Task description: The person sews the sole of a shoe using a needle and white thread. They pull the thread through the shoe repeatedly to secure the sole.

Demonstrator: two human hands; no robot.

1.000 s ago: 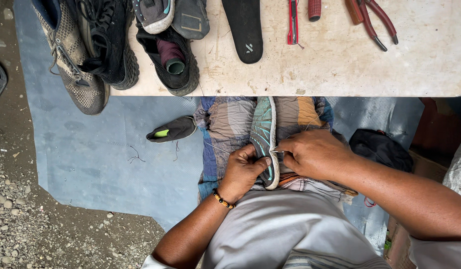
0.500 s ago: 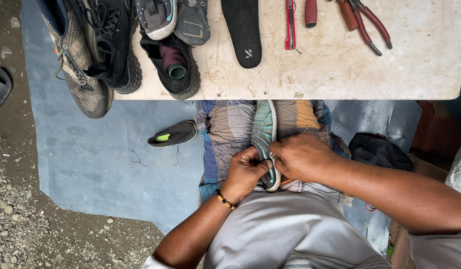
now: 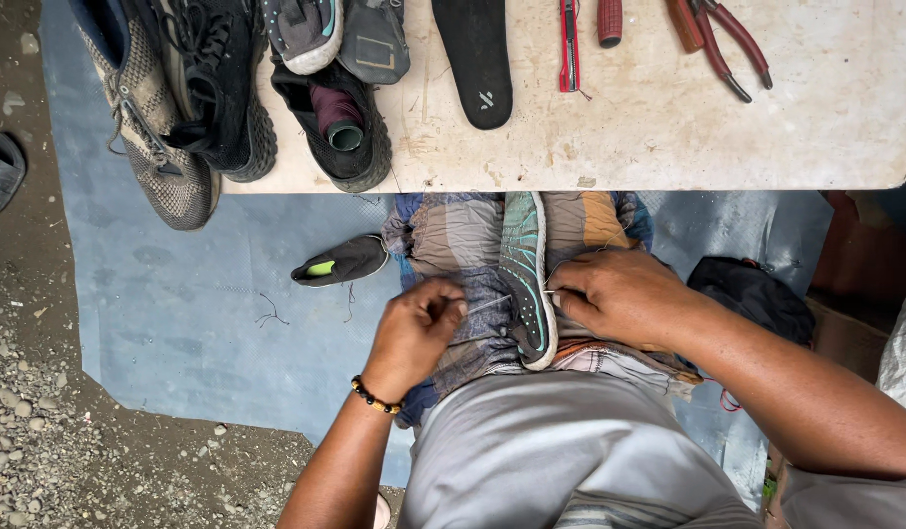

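Note:
A grey shoe with a teal-patterned sole (image 3: pixel 524 279) lies sole-up along my lap, on a checked cloth (image 3: pixel 453 245). My right hand (image 3: pixel 619 294) presses against the shoe's right side and grips it. My left hand (image 3: pixel 418 328) sits just left of the shoe with its fingers pinched on a thin needle or thread (image 3: pixel 487 306) that runs to the sole's edge. A beaded bracelet (image 3: pixel 374 397) is on my left wrist.
A worn white table (image 3: pixel 668 137) stands ahead with several shoes (image 3: pixel 218 88), a black insole (image 3: pixel 477 59), a red cutter (image 3: pixel 568 44) and red-handled pliers (image 3: pixel 722 49). A black insole piece (image 3: pixel 340 263) lies on the blue floor mat (image 3: pixel 178 313). Gravel is at left, a dark bag (image 3: pixel 757 294) at right.
My left hand has drawn away to the left from the shoe, pulling the needle or thread out from the sole's edge. My right hand stays on the shoe.

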